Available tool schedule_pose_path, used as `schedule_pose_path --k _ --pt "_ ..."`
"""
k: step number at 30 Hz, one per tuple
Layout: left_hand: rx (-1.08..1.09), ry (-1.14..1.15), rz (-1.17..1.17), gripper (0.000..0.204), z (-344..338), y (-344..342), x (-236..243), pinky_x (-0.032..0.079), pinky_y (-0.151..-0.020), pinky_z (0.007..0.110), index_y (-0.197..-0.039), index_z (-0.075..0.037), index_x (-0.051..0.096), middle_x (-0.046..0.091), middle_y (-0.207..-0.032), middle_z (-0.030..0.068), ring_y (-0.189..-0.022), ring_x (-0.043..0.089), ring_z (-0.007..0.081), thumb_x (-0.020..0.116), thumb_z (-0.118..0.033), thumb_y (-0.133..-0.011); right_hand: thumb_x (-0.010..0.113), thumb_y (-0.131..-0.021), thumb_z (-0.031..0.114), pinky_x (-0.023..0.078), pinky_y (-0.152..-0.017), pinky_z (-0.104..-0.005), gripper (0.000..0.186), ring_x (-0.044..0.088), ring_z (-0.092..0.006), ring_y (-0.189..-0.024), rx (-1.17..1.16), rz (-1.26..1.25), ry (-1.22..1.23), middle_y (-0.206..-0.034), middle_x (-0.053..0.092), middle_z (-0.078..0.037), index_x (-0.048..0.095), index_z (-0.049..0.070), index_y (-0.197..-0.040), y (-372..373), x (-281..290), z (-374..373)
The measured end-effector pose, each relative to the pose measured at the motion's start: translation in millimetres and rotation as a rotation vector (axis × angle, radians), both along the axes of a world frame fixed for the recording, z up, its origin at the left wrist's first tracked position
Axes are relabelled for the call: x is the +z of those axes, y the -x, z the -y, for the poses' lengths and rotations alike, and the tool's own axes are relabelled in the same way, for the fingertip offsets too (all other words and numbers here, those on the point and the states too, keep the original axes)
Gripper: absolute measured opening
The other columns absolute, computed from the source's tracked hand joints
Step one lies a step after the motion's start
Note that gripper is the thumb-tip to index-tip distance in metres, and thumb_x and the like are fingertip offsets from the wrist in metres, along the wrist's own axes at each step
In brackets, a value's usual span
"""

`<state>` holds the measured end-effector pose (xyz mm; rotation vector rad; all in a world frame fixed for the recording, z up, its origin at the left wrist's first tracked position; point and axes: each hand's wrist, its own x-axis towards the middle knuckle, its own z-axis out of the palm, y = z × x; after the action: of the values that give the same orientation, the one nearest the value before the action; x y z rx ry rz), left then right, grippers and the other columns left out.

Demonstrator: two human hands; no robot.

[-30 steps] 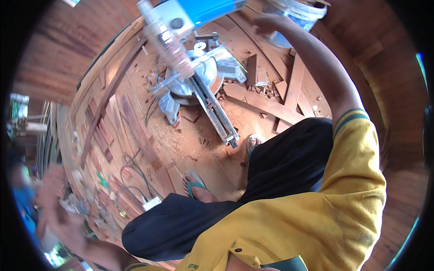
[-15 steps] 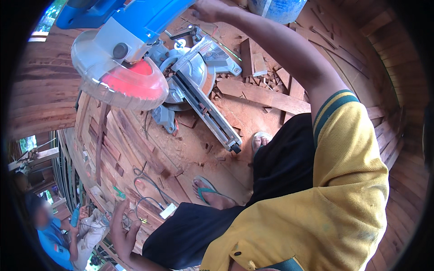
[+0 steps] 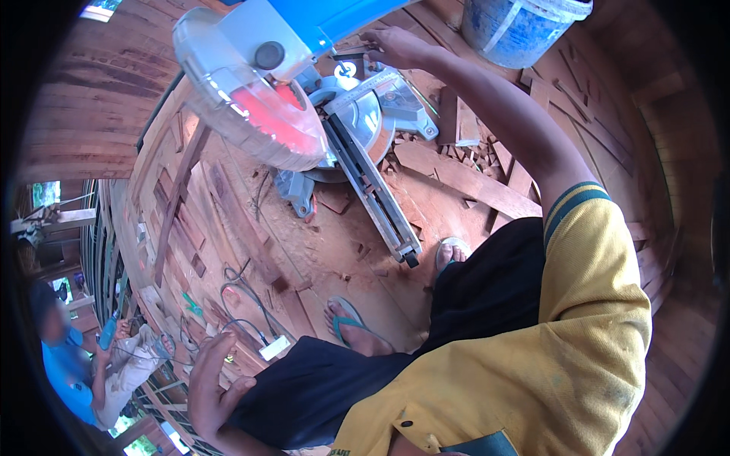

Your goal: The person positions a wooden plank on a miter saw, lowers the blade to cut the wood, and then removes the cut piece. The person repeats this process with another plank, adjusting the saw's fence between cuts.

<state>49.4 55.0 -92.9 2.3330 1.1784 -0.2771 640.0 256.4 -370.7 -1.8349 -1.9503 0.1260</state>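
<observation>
A miter saw with a blue motor housing (image 3: pixel 334 21) stands on the dusty floor. Its head is raised, and a clear guard (image 3: pixel 220 102) surrounds the red blade (image 3: pixel 277 121). Beneath lie the grey round table and the long slotted arm (image 3: pixel 372 190), pointing toward my feet. My right hand (image 3: pixel 397 47) reaches out beside the housing, over the back of the saw base. Its fingers are apart, with nothing seen in them. At the lower left my left hand (image 3: pixel 217 376) hangs near my knee, thumb and fingers parted, holding nothing.
Right of the saw lie wooden boards (image 3: pixel 464 178) and many small offcuts. A blue bucket (image 3: pixel 517 34) stands at the back. A white power socket (image 3: pixel 274 347) with a dark cord lies near my left knee. At far left a person (image 3: pixel 72 365) in blue sits holding a power drill.
The whole view has shifted, so the saw and bucket appear farther right. My right hand has dropped slightly toward the saw base. My left hand has risen a little.
</observation>
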Motion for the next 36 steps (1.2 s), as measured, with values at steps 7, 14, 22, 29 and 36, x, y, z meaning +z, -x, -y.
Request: schedule_pose_path --k 7,14,22,29,36 --pt "0.019 0.006 -0.01 0.081 -2 13 -5 0.046 -0.11 0.048 -0.141 0.002 0.06 0.066 -0.137 0.0246 -0.13 0.062 0.0439 0.08 -0.053 -0.085 0.077 -0.091 0.032 0.056 -0.091 -0.0483 0.053 0.073 -0.0402 -0.101 0.059 -0.014 0.118 -0.113 0.076 -0.023 0.065 0.0 -0.132 -18 0 4" --pt "0.023 0.028 -0.006 0.08 0 24 -6 0.046 -0.11 0.048 -0.14 0.002 0.059 0.065 -0.137 0.0247 -0.13 0.061 0.0447 0.082 -0.049 -0.084 0.077 -0.089 0.031 0.056 -0.093 -0.05 0.051 0.072 -0.0399 -0.105 0.051 -0.013 0.026 -0.114 0.075 -0.021 0.067 0.005 -0.132 4 -2 -5" --pt "0.004 0.003 -0.018 0.079 -6 28 -12 0.045 -0.111 0.048 -0.141 0.002 0.059 0.065 -0.137 0.0244 -0.131 0.06 0.0439 0.084 -0.044 -0.082 0.074 -0.093 0.043 0.057 -0.089 -0.054 0.051 0.071 -0.0425 -0.102 -0.046 0.17 0.184 -0.107 0.075 -0.022 0.068 0.004 -0.126 15 14 -13" --pt "0.018 0.041 0.008 0.076 -7 26 -10 0.045 -0.111 0.05 -0.141 0.001 0.058 0.063 -0.138 0.0258 -0.131 0.058 0.0467 0.082 -0.045 -0.086 0.07 -0.095 0.053 0.057 -0.093 -0.0498 0.053 0.071 -0.0363 -0.111 -0.178 0.156 0.154 -0.116 0.075 -0.015 0.073 0.008 -0.122 20 13 -14" --pt "-0.037 -0.001 0.014 0.073 3 31 2 0.045 -0.109 0.049 -0.141 -0.001 0.057 0.062 -0.137 0.0225 -0.127 0.058 0.0433 0.083 -0.039 -0.084 0.061 -0.103 0.047 0.054 -0.095 -0.046 0.044 0.071 -0.0362 -0.111 -0.139 -0.021 0.049 -0.123 0.074 -0.02 0.074 0.014 -0.129 -108 16 -2"
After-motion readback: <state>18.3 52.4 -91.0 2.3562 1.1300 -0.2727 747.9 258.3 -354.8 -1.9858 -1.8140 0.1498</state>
